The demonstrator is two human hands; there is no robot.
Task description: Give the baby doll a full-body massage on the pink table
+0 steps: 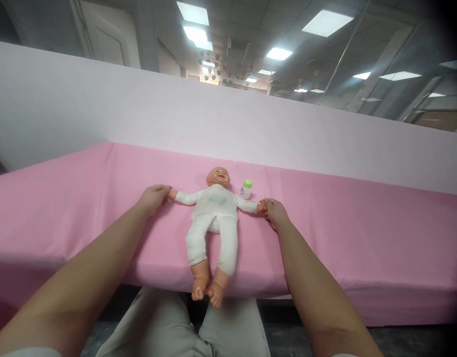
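Note:
A baby doll (215, 203) with a white cloth body lies on its back on a pink-covered table (343, 238). Its head points away from me, and its bare plastic feet hang over the near edge. Both doll arms are stretched out sideways. My left hand (154, 197) is closed on the doll's hand at the left of the picture. On the other side, my right hand (276, 212) pinches the doll's other hand. Close to the doll's head and shoulder lies a small bottle (246, 189) with a green cap, apart from my hands.
A white wall or panel (169, 114) rises behind the table, with glass (355, 59) above it reflecting ceiling lights. My legs (157, 327) are right at the table's front edge. A white door (111, 37) shows at the upper left.

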